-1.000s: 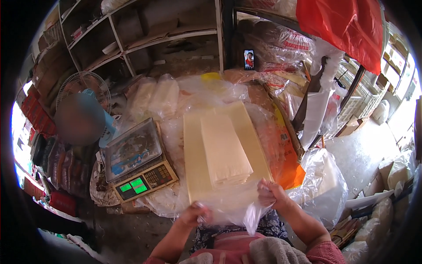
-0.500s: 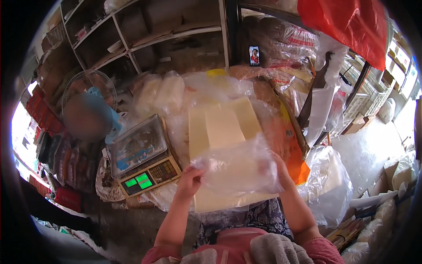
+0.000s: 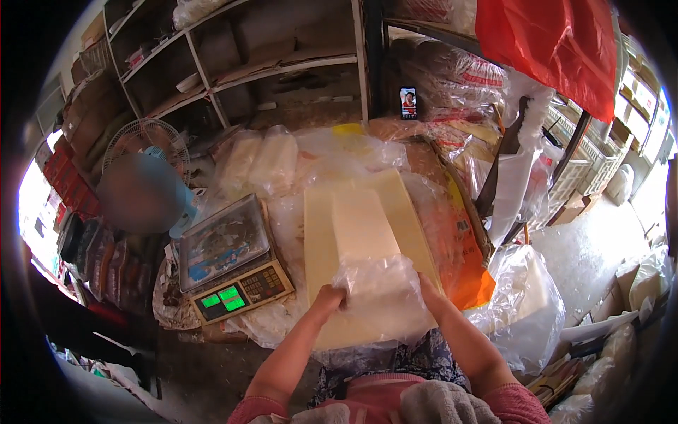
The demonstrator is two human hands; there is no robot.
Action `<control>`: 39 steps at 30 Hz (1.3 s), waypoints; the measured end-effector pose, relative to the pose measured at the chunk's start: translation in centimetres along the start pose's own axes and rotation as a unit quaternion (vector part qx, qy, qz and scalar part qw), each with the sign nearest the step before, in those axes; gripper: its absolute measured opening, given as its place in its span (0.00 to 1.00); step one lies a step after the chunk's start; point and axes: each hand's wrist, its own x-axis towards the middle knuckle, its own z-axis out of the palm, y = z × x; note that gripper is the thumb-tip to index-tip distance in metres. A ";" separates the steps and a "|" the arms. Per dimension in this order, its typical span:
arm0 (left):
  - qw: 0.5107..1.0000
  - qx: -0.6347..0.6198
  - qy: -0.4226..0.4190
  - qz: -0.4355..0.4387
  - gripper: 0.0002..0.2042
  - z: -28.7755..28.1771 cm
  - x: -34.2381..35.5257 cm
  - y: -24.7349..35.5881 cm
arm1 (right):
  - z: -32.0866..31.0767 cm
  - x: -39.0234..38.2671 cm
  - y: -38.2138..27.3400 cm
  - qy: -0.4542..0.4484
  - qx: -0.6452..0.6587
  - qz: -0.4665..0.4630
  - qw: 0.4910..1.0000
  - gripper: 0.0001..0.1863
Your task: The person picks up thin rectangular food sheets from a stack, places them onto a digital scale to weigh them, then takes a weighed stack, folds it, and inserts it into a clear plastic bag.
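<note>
A clear plastic bag [image 3: 385,290] is stretched between my two hands over the near end of a narrow pale cream slab or stack [image 3: 364,222]. That narrow piece lies lengthwise on a wider pale yellow sheet or board [image 3: 321,219]. My left hand [image 3: 330,301] is closed on the bag's left side, its fingertips partly hidden in the film. On the opposite side my right hand [image 3: 432,295] grips the bag, with most fingers out of sight behind the plastic. I cannot tell how far the narrow piece reaches inside the bag.
Left of the board stands a weighing scale [image 3: 229,247] with lit green displays. Behind it are a fan [image 3: 152,145] and bagged cream blocks [image 3: 265,159]. A phone [image 3: 408,104] stands at the back. Orange packaging [image 3: 470,283] and a large clear bag [image 3: 526,304] lie to the right.
My hands have come closer together, and the bag between them is gathered narrower around the near end of the cream piece. The view has tilted slightly.
</note>
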 end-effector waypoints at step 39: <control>0.960 -0.203 -0.008 0.194 0.09 1.0 -3.3 11.5 | 1.6 -2.3 -4.1 -0.238 0.432 -0.152 0.857 0.25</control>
